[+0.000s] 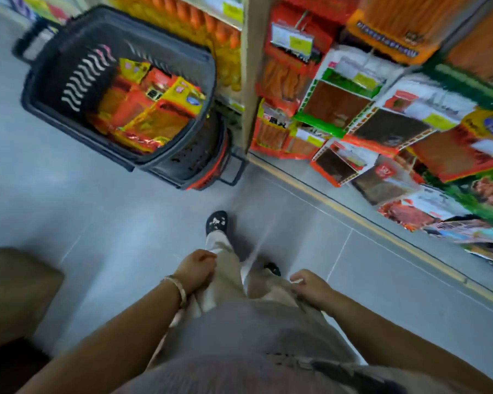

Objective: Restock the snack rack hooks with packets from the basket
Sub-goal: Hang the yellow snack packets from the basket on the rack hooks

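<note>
A dark grey basket [54,81] stands on the floor at the upper left, stacked on a second basket with red trim [208,172]. Inside it lie several orange, red and yellow snack packets [151,109]. The snack rack [382,115] at the upper right carries hanging packets in orange, green and white. My left hand [197,270] is low at my left thigh, its curled fingers gripping the beige trouser fabric [231,277]. My right hand [310,285] pinches the fabric at my right thigh. Neither hand holds a packet, and both are well short of the basket.
A beige shelf post [252,75] stands between the basket and the rack, with orange and yellow bottles [225,52] shelved behind it. A yellow floor strip [353,214] runs along the rack's base. A brown object [15,291] sits at the left edge. The grey tiled floor [97,223] spreads ahead of my feet.
</note>
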`<state>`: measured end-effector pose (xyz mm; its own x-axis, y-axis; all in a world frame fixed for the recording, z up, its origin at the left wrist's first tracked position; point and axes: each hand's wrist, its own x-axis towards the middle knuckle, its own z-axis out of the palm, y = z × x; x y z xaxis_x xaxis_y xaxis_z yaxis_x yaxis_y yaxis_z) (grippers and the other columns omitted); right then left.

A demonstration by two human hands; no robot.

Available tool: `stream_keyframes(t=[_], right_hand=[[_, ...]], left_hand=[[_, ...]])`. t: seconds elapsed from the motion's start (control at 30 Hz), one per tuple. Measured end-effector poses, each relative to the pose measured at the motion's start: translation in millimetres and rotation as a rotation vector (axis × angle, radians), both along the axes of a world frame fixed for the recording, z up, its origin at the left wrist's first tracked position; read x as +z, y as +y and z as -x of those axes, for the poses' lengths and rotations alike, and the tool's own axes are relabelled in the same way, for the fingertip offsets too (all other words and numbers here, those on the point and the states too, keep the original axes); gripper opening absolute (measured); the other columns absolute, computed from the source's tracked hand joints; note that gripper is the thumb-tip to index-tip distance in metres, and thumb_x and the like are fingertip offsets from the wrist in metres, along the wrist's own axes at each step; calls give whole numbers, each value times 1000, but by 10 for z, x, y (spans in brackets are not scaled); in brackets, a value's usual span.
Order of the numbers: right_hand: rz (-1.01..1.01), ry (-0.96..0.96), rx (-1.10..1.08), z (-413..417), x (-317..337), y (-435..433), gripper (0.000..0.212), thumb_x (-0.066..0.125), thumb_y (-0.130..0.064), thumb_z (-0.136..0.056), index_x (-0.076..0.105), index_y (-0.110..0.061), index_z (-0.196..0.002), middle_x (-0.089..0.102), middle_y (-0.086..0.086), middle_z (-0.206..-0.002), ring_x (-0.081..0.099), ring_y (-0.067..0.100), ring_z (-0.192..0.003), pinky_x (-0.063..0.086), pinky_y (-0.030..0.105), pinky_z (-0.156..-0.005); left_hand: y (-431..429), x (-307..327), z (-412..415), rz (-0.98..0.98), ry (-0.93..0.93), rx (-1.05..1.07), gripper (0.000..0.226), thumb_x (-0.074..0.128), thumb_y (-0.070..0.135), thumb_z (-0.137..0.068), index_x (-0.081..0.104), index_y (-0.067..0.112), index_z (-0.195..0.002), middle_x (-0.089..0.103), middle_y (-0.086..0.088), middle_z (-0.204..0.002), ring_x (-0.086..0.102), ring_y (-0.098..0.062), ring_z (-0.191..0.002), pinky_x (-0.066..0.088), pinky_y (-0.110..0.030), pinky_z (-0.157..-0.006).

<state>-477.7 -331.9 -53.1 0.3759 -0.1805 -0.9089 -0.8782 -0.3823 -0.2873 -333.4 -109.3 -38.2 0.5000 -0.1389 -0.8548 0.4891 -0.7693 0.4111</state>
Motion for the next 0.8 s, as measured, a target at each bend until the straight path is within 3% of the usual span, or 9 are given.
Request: stream_keyframes(t=[0.07,0.17,0.23,0.3,0.5,0.57,0.63,0.73,0.8], right_hand=[[-7,9,139,-252,-25,120,35,48,-17,-91,56,12,-110,59,29,-113,55,41,-103,47,40,-80],[-15,9,281,-812,-66,213,26,48,-14,-92,61,6,-103,62,23,-98,58,30,-85,40,28,-67],[-8,-20,242,-1329,-48,321,13,49,-13,-92,58,-4,-93,55,16,-88,51,23,-78,38,27,-69],[2,-90,190,-1939,2,479,7,49,-13,-93,54,-11,-88,52,12,-83,48,21,-70,38,25,-62],[-132,-339,-112,-3518,332,1150,13,46,-15,-99,53,-8,-107,57,5,-74,50,11,-59,40,11,-44],[-221,-385,-288,-3925,390,1292,20,46,-13,-98,50,-9,-117,61,5,-79,56,13,-64,46,13,-50],[-288,-392,-477,-4255,375,1358,32,49,-11,-97,47,-8,-128,63,9,-99,62,18,-84,52,22,-71],[-275,-296,-695,-4653,239,1354,44,50,-15,-96,40,-5,-137,49,16,-135,50,26,-121,43,34,-99],[-234,-152,-828,-4902,102,1347,49,53,-20,-94,39,-8,-139,41,16,-143,42,28,-131,37,36,-106]], left_hand=[[197,-36,-179,11,42,105,13,50,9,-92,61,16,-89,58,-8,-71,51,-14,-49,41,-16,-39],[501,-86,-478,57,85,177,16,45,9,-96,55,8,-83,54,-13,-74,51,-18,-62,44,-21,-56],[760,-103,-782,73,98,206,19,46,12,-97,55,9,-80,55,-10,-76,52,-17,-69,46,-22,-63],[1017,-100,-1192,98,97,286,19,49,13,-96,54,12,-78,54,-8,-78,51,-19,-65,44,-23,-56],[1597,57,-2351,60,-111,447,18,46,15,-96,59,7,-105,61,-10,-95,57,-16,-72,39,-23,-56],[1668,127,-2637,79,-153,475,19,45,14,-96,59,7,-107,62,-9,-98,58,-19,-78,41,-23,-58],[1687,175,-2865,104,-173,509,20,43,13,-95,60,10,-106,63,-7,-99,60,-18,-82,42,-23,-60],[1637,184,-3085,134,-183,546,23,40,12,-95,60,13,-106,64,-2,-101,61,-12,-83,45,-23,-65],[1561,170,-3203,156,-182,555,23,41,13,-95,61,13,-107,64,0,-100,61,-9,-82,46,-23,-66]])
